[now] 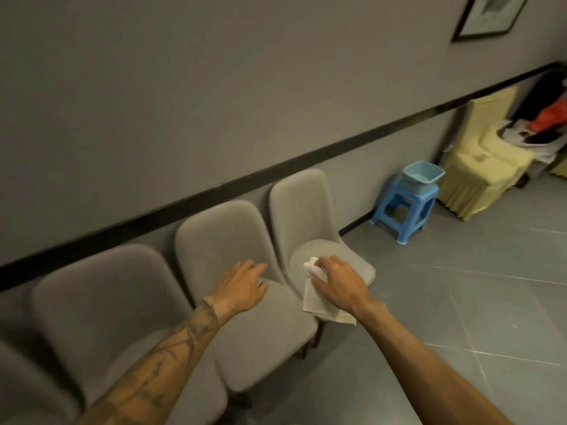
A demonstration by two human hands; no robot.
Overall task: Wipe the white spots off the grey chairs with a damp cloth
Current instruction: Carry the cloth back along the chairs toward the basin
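A white cloth [313, 299] is gripped in the right hand [339, 279], the fingers curled round its bunched top while the rest hangs loose below the palm. The cloth is held over the seat of the first grey chair [303, 210], the one nearest the blue stool [405, 207]; whether the seat is touched cannot be told. The left hand [242, 286] is seen with fingers spread and relaxed, nothing held, over the second grey chair [221, 237], one place further from the stool.

Four grey chairs are counted in a row along the wall: the two named, a third grey chair [101, 289] further still from the stool, and a fourth grey chair [18, 384] cut off by the frame's edge at the far end. Part of the third chair's seat is hidden by the tattooed left forearm. The upholstery is blurred, so white spots cannot be made out.

One stool is shown, set against the wall just beyond the first chair, and one light blue basin [423, 176] is seated on top of it. Past the stool, away from the grey row, a yellow-covered chair [481, 161] is placed, with a pile of clothes [540, 124] heaped behind it. One black rail [214, 194] is run along the wall above the stool and the chair backs, and one framed picture [491, 16] is hung high above the stool. Grey floor tiles [460, 286] are laid in front of it.
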